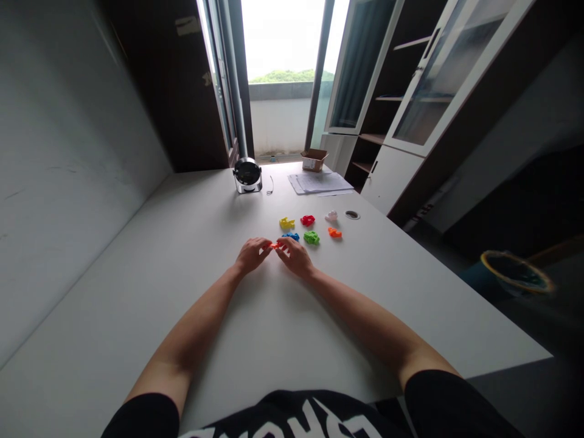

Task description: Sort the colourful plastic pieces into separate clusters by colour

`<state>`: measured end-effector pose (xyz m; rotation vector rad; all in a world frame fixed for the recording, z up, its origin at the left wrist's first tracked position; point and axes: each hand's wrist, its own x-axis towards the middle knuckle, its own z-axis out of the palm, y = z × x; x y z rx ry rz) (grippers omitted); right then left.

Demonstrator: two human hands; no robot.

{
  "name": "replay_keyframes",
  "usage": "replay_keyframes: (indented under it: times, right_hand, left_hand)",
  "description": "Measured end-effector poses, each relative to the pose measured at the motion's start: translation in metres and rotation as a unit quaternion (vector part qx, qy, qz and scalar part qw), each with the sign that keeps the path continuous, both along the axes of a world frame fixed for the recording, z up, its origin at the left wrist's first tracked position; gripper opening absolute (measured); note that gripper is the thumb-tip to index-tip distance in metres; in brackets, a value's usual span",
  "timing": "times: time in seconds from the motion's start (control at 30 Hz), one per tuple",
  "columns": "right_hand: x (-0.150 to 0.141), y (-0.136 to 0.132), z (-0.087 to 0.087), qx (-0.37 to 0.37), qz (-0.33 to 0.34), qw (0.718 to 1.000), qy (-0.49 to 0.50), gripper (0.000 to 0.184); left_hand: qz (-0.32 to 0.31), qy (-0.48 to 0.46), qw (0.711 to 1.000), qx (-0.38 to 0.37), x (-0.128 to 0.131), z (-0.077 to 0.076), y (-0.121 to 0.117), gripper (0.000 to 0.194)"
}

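Observation:
Between my two hands is a small orange-red plastic piece (274, 246), too small to make out its shape. My left hand (252, 253) pinches its left end, and my right hand (294, 255) pinches the right end. Just beyond my right fingers lies a blue pile of pieces (291, 236), partly hidden by them. To its right are a green pile (311, 238) and an orange pile (334, 233). Farther back sit a yellow pile (287, 223), a red pile (308, 221) and a pale pinkish-white pile (331, 216).
A round black device on a silver stand (247, 175) stands at the back left, with a short cord (270, 185) beside it. Papers (319, 183) and an open cardboard box (314, 159) are at the back right. A cable hole (352, 215) is set in the white table (182, 237).

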<state>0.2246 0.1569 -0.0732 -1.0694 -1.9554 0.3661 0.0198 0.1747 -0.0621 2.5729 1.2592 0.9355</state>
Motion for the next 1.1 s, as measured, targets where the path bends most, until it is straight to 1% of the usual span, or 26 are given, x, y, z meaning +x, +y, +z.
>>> replay_keyframes:
  times: [0.23,0.33,0.47,0.67,0.83,0.97,1.1]
  right_hand:
    - [0.0001,0.0021,-0.0038,0.014,0.018,1.000,-0.003,0.021]
    - [0.0010,0.0014,-0.0021,0.015,0.021,1.000,-0.008,0.017]
    - [0.0015,-0.0001,0.0002,0.009,0.021,1.000,-0.016,0.016]
    - [0.0014,-0.0008,0.0012,0.006,0.008,1.000,-0.015,0.015]
    - [0.0008,-0.0008,0.0021,0.003,-0.001,1.000,-0.011,0.015]
    - [0.0005,-0.0010,0.0025,0.003,-0.012,1.000,-0.011,0.017]
    - [0.0003,-0.0018,0.0039,-0.003,-0.028,1.000,-0.011,0.017]
  left_hand:
    - [-0.004,0.010,1.000,-0.012,-0.0017,-0.0005,0.0012,0.025]
    - [-0.005,0.014,1.000,-0.018,-0.0024,-0.0005,0.0015,0.024]
    - [-0.007,-0.005,1.000,-0.016,-0.0022,-0.0008,0.0012,0.018]
    - [-0.015,-0.028,0.999,-0.021,-0.0001,-0.0015,0.0005,0.016]
    - [-0.016,-0.036,0.999,-0.007,0.0001,0.0017,-0.0009,0.016]
    - [-0.010,-0.030,0.999,0.009,-0.0003,0.0057,-0.0031,0.015]
    - [-0.008,-0.015,1.000,0.009,-0.0006,0.0081,-0.0046,0.015]
